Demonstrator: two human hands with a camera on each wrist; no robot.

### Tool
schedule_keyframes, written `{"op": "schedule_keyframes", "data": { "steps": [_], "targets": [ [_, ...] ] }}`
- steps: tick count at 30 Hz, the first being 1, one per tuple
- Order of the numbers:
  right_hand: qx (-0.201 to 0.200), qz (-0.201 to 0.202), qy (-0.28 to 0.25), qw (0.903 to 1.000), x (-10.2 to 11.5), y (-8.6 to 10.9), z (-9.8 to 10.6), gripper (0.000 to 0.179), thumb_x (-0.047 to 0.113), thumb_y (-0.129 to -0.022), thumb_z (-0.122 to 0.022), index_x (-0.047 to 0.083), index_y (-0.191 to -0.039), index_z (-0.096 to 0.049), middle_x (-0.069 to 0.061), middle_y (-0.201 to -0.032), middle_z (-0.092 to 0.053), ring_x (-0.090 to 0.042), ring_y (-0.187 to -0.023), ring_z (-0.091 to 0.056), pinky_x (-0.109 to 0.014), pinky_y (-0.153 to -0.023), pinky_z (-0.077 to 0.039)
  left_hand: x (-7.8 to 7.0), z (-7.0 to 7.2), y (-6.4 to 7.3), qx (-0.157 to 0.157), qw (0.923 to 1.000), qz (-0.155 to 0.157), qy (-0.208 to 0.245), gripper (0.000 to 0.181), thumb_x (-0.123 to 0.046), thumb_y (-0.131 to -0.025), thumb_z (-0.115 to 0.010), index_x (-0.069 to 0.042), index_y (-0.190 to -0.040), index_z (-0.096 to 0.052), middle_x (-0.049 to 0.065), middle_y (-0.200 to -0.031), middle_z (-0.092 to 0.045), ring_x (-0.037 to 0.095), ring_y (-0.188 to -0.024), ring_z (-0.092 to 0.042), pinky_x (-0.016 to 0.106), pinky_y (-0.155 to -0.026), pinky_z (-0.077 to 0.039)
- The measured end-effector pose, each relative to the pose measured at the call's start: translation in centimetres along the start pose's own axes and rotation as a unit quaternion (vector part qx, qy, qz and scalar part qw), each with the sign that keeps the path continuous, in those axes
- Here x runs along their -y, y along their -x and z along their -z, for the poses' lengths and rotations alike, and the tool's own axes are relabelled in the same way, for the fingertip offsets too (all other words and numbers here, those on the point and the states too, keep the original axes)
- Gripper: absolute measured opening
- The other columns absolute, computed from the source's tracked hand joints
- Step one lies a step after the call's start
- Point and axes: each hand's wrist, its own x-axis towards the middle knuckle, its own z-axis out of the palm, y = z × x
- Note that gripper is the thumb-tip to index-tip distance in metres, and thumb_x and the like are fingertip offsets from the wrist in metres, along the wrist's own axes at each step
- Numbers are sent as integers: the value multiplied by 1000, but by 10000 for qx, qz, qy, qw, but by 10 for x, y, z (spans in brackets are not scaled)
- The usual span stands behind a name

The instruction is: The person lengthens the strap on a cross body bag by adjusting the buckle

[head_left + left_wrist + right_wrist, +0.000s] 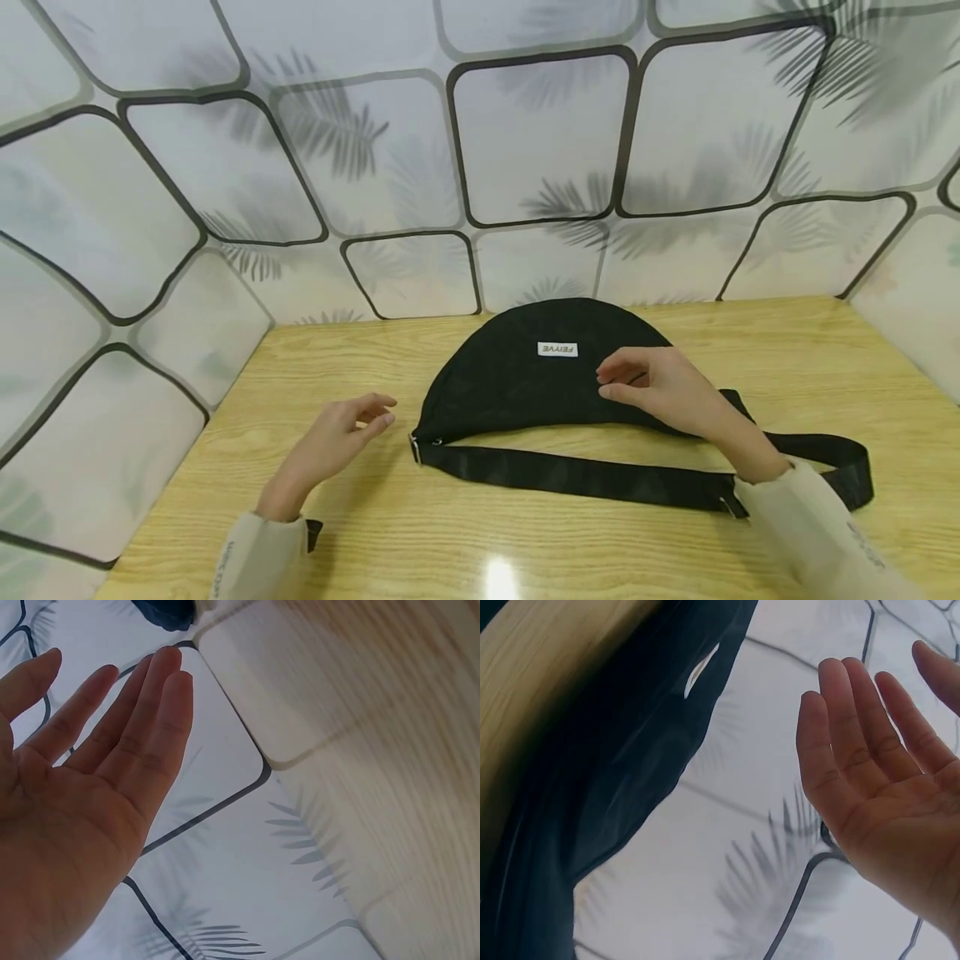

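Observation:
A black crescent-shaped waist bag (510, 375) lies on the table, its curved edge toward the back wall. A small white label (557, 349) on it reads FEIYVE upside down. Its black strap (570, 477) runs along the near side and loops at the right, with a metal buckle (416, 448) at the left corner. My left hand (337, 437) is held left of the bag, fingers loosely bent and nothing in them. Over the bag's right part hovers my right hand (660, 387), also holding nothing; the right wrist view shows its fingers (844, 735) extended, apart from the bag.
The light wood-grain table (420, 542) meets a white patterned backdrop (540, 142) with dark rounded outlines and leaf prints at the back and both sides. Beside my left sleeve (258, 554) a small black piece (313, 533) shows.

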Motion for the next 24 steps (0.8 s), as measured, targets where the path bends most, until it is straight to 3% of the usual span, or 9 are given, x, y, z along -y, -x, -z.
{"op": "schedule_keyframes", "data": {
  "steps": [5,14,24],
  "targets": [
    [173,139,-262,9994,6,-8,-10,14,10,-94,-75,2,-106,-73,2,-96,-72,-13,-85,-68,-33,-74,-56,1,-1,1,76,9998,76,171,29,-14,-104,-61,6,-125,-65,11,-105,-72,33,-99,-68,50,-82,-55],
    [377,310,-517,9975,9,-21,-29,13,4,-91,-76,-1,-101,-73,1,-92,-73,-13,-83,-68,-33,-72,-56,3,-2,1,311,9964,45,782,31,-12,-105,-59,10,-126,-62,11,-98,-72,25,-87,-69,33,-74,-55],
    [718,614,-903,9914,13,-30,-46,11,3,-91,-76,-3,-99,-72,-1,-90,-73,-14,-80,-69,-30,-71,-57,4,-4,-2,806,9843,167,1561,35,-13,-106,-56,14,-129,-58,15,-101,-71,28,-90,-69,37,-77,-58]
  ]
}}
